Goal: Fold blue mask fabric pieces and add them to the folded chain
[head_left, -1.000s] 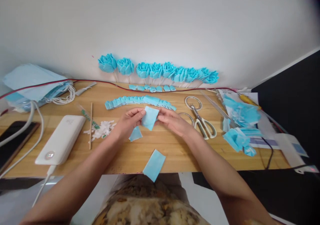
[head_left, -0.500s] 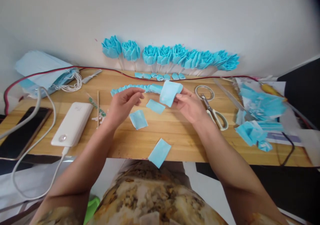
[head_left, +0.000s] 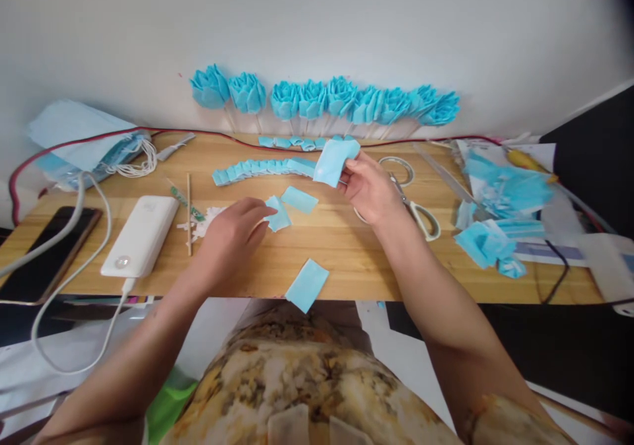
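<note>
My right hand (head_left: 369,184) pinches a light blue fabric piece (head_left: 335,161) between thumb and fingers, raised over the table. My left hand (head_left: 238,234) reaches low over the wood, fingers apart, fingertips at the left edge of another blue fabric piece (head_left: 280,214), which they partly cover. Just beyond lies a flat blue rectangle (head_left: 300,199). One more blue rectangle (head_left: 307,285) overhangs the table's front edge. Behind my hands runs a row of folded blue pieces (head_left: 257,168), its right end close to the held piece.
Blue fabric flowers on sticks (head_left: 312,98) lean along the wall. Scissors (head_left: 419,217) and a tape roll (head_left: 399,170) lie right of my right hand. Blue scraps (head_left: 495,240) cover the right side. A power bank (head_left: 141,237), phone (head_left: 52,253) and mask stack (head_left: 84,138) stand left.
My left hand has come down and toward me from the air to the blue piece on the table. My right hand still holds its piece. The camera view has shifted slightly.
</note>
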The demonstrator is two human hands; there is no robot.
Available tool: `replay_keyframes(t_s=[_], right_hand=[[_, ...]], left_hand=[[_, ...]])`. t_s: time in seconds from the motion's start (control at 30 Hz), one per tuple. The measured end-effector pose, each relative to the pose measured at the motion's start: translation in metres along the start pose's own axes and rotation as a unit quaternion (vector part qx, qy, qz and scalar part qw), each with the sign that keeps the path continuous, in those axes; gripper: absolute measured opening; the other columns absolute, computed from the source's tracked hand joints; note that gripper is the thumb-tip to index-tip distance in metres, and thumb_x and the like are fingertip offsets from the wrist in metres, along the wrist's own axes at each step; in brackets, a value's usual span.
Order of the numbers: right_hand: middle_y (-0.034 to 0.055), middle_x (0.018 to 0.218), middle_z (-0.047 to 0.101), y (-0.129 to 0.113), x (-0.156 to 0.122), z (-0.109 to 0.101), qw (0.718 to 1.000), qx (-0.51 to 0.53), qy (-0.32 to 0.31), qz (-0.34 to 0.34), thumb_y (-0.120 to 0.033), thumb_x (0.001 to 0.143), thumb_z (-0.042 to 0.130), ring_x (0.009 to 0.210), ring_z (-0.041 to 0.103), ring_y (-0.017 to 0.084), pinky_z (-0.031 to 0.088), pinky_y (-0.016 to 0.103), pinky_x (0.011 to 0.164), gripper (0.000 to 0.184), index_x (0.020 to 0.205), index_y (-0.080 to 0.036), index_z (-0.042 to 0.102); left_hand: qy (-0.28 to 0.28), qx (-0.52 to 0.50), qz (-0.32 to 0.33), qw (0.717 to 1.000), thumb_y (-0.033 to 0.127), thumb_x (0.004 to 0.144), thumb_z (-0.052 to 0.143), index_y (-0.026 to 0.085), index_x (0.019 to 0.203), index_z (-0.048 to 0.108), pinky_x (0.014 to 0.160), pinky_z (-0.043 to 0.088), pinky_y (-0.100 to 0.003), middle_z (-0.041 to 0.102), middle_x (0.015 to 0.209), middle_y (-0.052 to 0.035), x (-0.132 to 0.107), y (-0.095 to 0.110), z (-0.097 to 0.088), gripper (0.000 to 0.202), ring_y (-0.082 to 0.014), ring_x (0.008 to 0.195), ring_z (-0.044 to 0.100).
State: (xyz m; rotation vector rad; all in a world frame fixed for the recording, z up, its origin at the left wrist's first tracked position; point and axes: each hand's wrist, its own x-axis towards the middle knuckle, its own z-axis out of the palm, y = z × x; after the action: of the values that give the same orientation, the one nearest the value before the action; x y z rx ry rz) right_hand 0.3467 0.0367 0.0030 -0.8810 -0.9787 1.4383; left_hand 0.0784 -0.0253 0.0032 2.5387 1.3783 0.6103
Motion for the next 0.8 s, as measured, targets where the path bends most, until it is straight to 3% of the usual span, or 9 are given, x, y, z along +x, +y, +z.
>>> replay_keyframes(t_s=[0.13,0.2,0.23,0.33,0.4,0.53,0.67,0.73,0.8], right_hand=[[-0.0027,0.083,0.066,0.001,0.002,-0.003,1.000,0.002,0.000,-0.010,-0.038,0.072,0.074,0.077,0.062,0.014,0.053,0.027,0.068,0.027,0.092,-0.024,0.062],[-0.0027,0.083,0.066,-0.001,0.002,-0.004,1.000,0.007,-0.002,-0.009,-0.038,0.073,0.074,0.076,0.061,0.014,0.052,0.026,0.066,0.027,0.093,-0.024,0.062],[-0.0027,0.082,0.066,-0.001,0.002,-0.004,1.000,0.011,-0.003,-0.007,-0.038,0.072,0.074,0.075,0.061,0.014,0.052,0.025,0.065,0.027,0.093,-0.024,0.062],[-0.0035,0.078,0.066,-0.004,0.002,-0.004,0.999,0.034,-0.008,-0.005,-0.036,0.069,0.075,0.073,0.061,0.013,0.052,0.024,0.063,0.027,0.090,-0.024,0.062],[-0.0042,0.077,0.065,-0.005,0.001,-0.003,0.999,0.043,-0.009,-0.005,-0.036,0.069,0.076,0.073,0.061,0.013,0.052,0.024,0.064,0.028,0.090,-0.024,0.062],[-0.0042,0.078,0.067,-0.005,0.001,-0.002,1.000,0.014,-0.011,-0.010,-0.038,0.069,0.075,0.074,0.063,0.014,0.053,0.026,0.068,0.029,0.092,-0.025,0.063],[-0.0020,0.088,0.070,-0.002,0.001,-0.002,1.000,-0.023,-0.005,-0.008,-0.040,0.070,0.075,0.081,0.065,0.016,0.054,0.029,0.074,0.027,0.091,-0.025,0.066],[-0.0019,0.090,0.070,0.000,0.000,-0.003,0.999,-0.034,-0.003,-0.013,-0.039,0.070,0.075,0.083,0.064,0.016,0.054,0.029,0.075,0.026,0.091,-0.025,0.067],[-0.0021,0.087,0.069,0.000,-0.002,-0.003,0.998,-0.055,-0.004,-0.032,-0.038,0.072,0.075,0.081,0.063,0.015,0.053,0.029,0.074,0.024,0.092,-0.025,0.068]], left_hand=[[0.043,0.051,0.028,0.997,0.022,0.098,0.045,0.018,0.111,0.069,0.075,0.049,-0.037,0.065,0.109,-0.0119,-0.001,0.018,0.004,0.027,-0.0247,0.094,0.062],[0.034,0.043,0.065,0.996,0.026,0.099,0.046,0.018,0.103,0.068,0.074,0.048,-0.035,0.064,0.105,-0.0110,-0.012,0.032,0.010,0.024,-0.0237,0.093,0.060],[0.012,0.020,0.095,0.995,0.029,0.099,0.049,0.018,0.098,0.067,0.074,0.048,-0.035,0.064,0.104,-0.0103,-0.018,0.040,0.015,0.022,-0.0226,0.091,0.059],[-0.130,-0.016,0.181,0.975,0.034,0.097,0.056,0.018,0.092,0.065,0.077,0.047,-0.036,0.064,0.095,-0.0069,-0.033,0.059,0.032,0.019,-0.0222,0.089,0.058],[-0.159,0.001,0.195,0.968,0.030,0.098,0.053,0.018,0.089,0.065,0.076,0.045,-0.037,0.064,0.090,-0.0066,-0.032,0.063,0.039,0.019,-0.0224,0.086,0.057],[-0.118,0.019,0.171,0.978,0.022,0.100,0.045,0.016,0.085,0.066,0.079,0.043,-0.040,0.067,0.090,-0.0102,-0.008,0.054,0.035,0.027,-0.0235,0.085,0.057],[0.010,-0.133,0.088,0.987,0.027,0.099,0.050,0.018,0.093,0.069,0.084,0.044,-0.039,0.071,0.099,-0.0104,0.021,0.046,0.010,0.023,-0.0240,0.092,0.061],[0.036,-0.256,0.024,0.966,0.033,0.098,0.052,0.020,0.091,0.070,0.083,0.047,-0.035,0.072,0.098,-0.0077,0.031,0.044,-0.001,0.024,-0.0220,0.092,0.064],[0.016,-0.362,-0.051,0.931,0.040,0.097,0.053,0.021,0.090,0.071,0.078,0.049,-0.032,0.073,0.093,-0.0051,0.040,0.043,-0.005,0.027,-0.0203,0.087,0.064]])
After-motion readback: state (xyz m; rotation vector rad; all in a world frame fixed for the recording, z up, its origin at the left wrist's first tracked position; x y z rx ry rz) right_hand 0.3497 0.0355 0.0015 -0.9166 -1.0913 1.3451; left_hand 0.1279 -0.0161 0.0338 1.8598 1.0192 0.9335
